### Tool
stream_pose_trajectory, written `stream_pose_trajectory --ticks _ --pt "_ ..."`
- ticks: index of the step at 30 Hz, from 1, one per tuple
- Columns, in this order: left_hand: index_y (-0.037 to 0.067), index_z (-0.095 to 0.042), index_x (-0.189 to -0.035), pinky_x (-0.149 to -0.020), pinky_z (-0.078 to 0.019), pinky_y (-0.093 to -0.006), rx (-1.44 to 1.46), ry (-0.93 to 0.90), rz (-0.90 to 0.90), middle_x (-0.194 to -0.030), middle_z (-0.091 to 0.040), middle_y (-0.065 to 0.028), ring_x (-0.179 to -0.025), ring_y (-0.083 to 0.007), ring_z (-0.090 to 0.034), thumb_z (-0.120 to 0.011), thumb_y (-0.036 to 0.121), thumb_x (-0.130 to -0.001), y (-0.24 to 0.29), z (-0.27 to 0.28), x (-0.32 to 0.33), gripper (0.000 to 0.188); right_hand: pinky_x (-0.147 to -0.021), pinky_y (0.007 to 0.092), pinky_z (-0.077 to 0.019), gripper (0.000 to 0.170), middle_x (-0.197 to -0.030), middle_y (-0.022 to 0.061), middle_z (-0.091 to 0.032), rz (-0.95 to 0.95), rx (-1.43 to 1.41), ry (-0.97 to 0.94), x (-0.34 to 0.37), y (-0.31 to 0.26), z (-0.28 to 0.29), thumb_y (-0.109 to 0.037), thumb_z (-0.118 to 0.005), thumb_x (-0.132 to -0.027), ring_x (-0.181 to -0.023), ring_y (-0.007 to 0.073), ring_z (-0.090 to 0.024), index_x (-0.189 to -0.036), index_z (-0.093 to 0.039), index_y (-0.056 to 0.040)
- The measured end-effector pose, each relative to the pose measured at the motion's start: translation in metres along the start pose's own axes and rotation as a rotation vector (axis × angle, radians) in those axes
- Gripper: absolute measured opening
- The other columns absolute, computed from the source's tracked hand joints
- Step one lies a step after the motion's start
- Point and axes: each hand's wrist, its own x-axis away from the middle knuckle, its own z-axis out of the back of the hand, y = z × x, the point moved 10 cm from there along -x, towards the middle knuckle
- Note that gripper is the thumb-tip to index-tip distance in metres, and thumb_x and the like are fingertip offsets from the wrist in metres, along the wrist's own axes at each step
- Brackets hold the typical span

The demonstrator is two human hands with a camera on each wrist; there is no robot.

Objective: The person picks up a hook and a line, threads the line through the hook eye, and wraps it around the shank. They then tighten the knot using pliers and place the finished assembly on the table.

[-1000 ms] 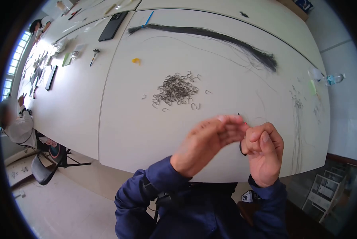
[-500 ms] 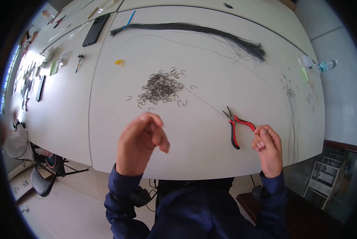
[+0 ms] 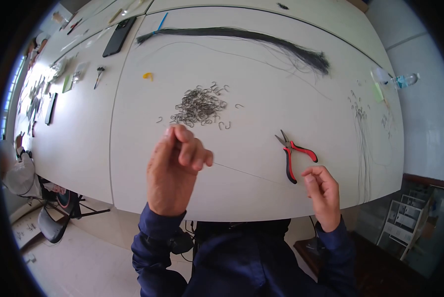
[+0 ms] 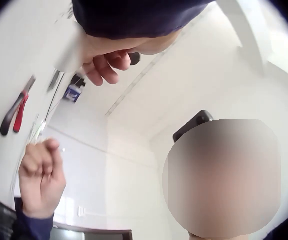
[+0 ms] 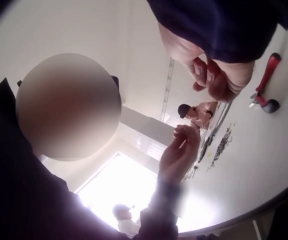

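Observation:
My right hand (image 3: 323,195) pinches a thin line between thumb and curled fingers, near the edge of the table. From there the line (image 3: 241,171) runs leftward in the head view to the edge of my left hand (image 3: 175,171). That hand is raised with its fingers loosely bent; where the line continues is hidden by it. Beyond its fingertips lies a pile of small fishing hooks (image 3: 199,105). A pair of red-and-black pliers (image 3: 292,153) rests beside my right hand, jaws apart. In the left wrist view the right hand (image 4: 41,170) shows its fingers folded in.
A long bundle of dark strands (image 3: 236,33) with a blue tie lies at the back. Hooks on lines (image 3: 363,143) lie along the right side, near a clear bottle (image 3: 405,80). A yellow piece (image 3: 147,75) and a black phone (image 3: 119,37) are at the left.
My hands have moved apart, uncovering the pliers on the table. The line, earlier pointing at the hook pile, now runs lower toward my left hand. My right hand has shifted slightly down and left.

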Motion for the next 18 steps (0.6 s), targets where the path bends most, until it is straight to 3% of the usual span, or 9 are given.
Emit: stream_pose_trajectory --ticks 1,4,5,9,12,13,15,16,18 --pt "0.010 -0.052 -0.099 -0.069 -0.0413 -0.0331 -0.038 0.008 -0.017 -0.072 -0.042 0.0017 -0.065 -0.0130 -0.044 -0.036 0.024 -0.110 0.008 0.008 0.002 0.024 -0.054 0.0294 -0.0368 0.021 -0.066 -0.0001 -0.044 0.044 0.282 0.033 -0.002 -0.003 -0.001 -0.018 -0.067 -0.097 -0.058 0.0101 -0.041 -0.106 -0.058 -0.0019" --pt "0.008 -0.052 -0.098 -0.067 -0.0414 -0.0333 -0.159 0.063 -0.039 -0.070 -0.042 0.0011 -0.064 -0.0133 -0.044 -0.035 0.024 -0.110 0.012 0.022 0.012 0.026 -0.055 0.0343 -0.0422 0.026 -0.066 0.0049 -0.049 0.301 0.716 0.161 -0.015 -0.018 -0.019 -0.017 -0.072 -0.092 -0.056 0.0177 -0.047 -0.109 -0.057 -0.0030" --pt "0.008 -0.052 -0.097 -0.067 -0.0419 -0.0336 -0.199 0.089 -0.044 -0.070 -0.042 0.0009 -0.064 -0.0135 -0.044 -0.035 0.024 -0.110 0.014 0.026 0.014 0.027 -0.056 0.0396 -0.0454 0.026 -0.065 0.0094 -0.053 0.323 0.759 0.179 -0.021 -0.016 -0.023 -0.017 -0.071 -0.091 -0.056 0.0260 -0.052 -0.105 -0.055 -0.0032" --pt "0.007 -0.054 -0.099 -0.072 -0.0463 -0.0359 -0.298 0.130 -0.097 -0.070 -0.045 -0.0015 -0.066 -0.0161 -0.050 -0.035 0.024 -0.110 0.024 0.030 0.021 0.029 -0.056 0.0419 -0.0449 0.022 -0.067 0.0132 -0.056 0.231 0.682 0.188 -0.051 -0.006 -0.015 -0.016 -0.068 -0.093 -0.057 0.0296 -0.056 -0.097 -0.051 -0.0030" --pt "0.005 -0.056 -0.101 -0.078 -0.0505 -0.0388 -0.364 0.146 -0.127 -0.071 -0.050 -0.0035 -0.071 -0.0185 -0.056 -0.034 0.024 -0.110 0.027 0.033 0.023 0.030 -0.060 0.0424 -0.0450 0.022 -0.068 0.0124 -0.056 0.205 0.750 0.210 -0.065 -0.009 0.003 -0.016 -0.069 -0.093 -0.063 0.0281 -0.056 -0.103 -0.055 -0.0019" --pt "0.004 -0.057 -0.101 -0.081 -0.0514 -0.0398 -0.393 0.140 -0.122 -0.071 -0.051 -0.0040 -0.072 -0.0193 -0.058 -0.034 0.023 -0.110 0.025 0.033 0.023 0.031 -0.078 0.0418 -0.0483 0.030 -0.089 0.0139 -0.063 0.197 0.843 0.220 -0.063 -0.014 0.008 -0.017 -0.070 -0.091 -0.087 0.0291 -0.060 -0.114 -0.058 -0.0020" --pt "0.001 -0.059 -0.103 -0.088 -0.0527 -0.0423 -0.437 0.144 -0.085 -0.073 -0.054 -0.0055 -0.078 -0.0213 -0.062 -0.035 0.022 -0.110 0.018 0.032 0.024 0.033 -0.092 0.0428 -0.0448 0.038 -0.108 0.0152 -0.061 0.496 1.073 0.410 -0.044 -0.061 0.004 -0.017 -0.071 -0.090 -0.103 0.0314 -0.056 -0.123 -0.058 -0.0026" --pt "-0.002 -0.061 -0.108 -0.095 -0.0511 -0.0420 -0.466 0.083 -0.087 -0.081 -0.062 -0.0097 -0.090 -0.0242 -0.066 -0.036 0.022 -0.110 0.014 0.031 0.022 0.035 -0.099 0.0434 -0.0431 0.042 -0.118 0.0158 -0.060 0.645 1.177 0.507 -0.030 -0.083 -0.001 -0.017 -0.071 -0.089 -0.112 0.0325 -0.055 -0.127 -0.058 -0.0029" --pt "-0.004 -0.063 -0.116 -0.102 -0.0480 -0.0421 -0.553 0.137 -0.114 -0.099 -0.069 -0.0156 -0.105 -0.0270 -0.066 -0.036 0.022 -0.110 0.007 0.024 0.020 0.037 -0.106 0.0447 -0.0379 0.047 -0.129 0.0168 -0.056 0.654 0.912 0.283 -0.023 -0.096 -0.017 -0.017 -0.071 -0.088 -0.120 0.0341 -0.051 -0.130 -0.056 -0.0024"
